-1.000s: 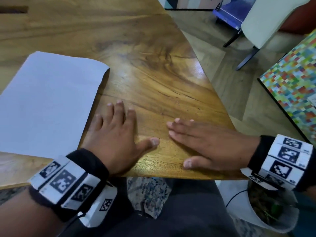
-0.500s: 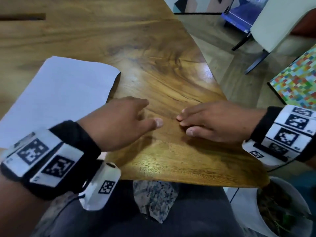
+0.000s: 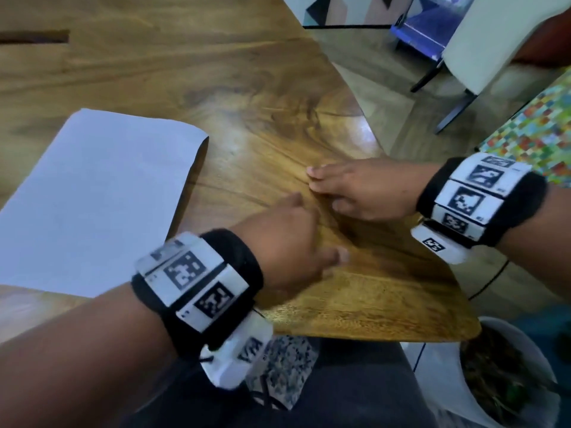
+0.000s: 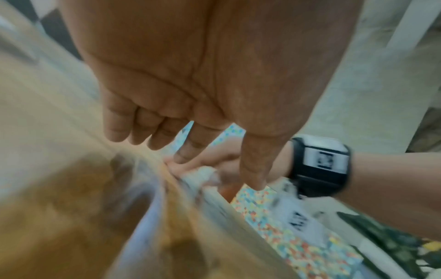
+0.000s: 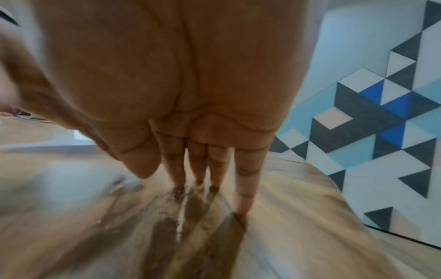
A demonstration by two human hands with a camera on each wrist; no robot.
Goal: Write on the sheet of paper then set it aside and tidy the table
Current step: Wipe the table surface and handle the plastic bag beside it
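Note:
A blank white sheet of paper [image 3: 92,205] lies flat on the wooden table [image 3: 247,88], at the left. My left hand [image 3: 296,230] hovers to the right of the sheet, apart from it, with loosely bent fingers [image 4: 164,136] that hold nothing. Just right of it is my right hand [image 3: 327,186], its straight fingers [image 5: 243,179] pointing left with the tips touching the bare wood. No pen shows in any view. Both wrist views are blurred.
The table's right edge [image 3: 380,143] runs diagonally and ends in a rounded near corner [image 3: 463,329]. Below that corner stands a white pot with a plant [image 3: 506,381]. A chair [image 3: 494,41] and a colourful mosaic panel [image 3: 540,125] stand on the floor at right.
Both hands lay flat on the table near its front edge. They have lifted and moved farther in, the left one now raised with bent fingers, the right one on its fingertips.

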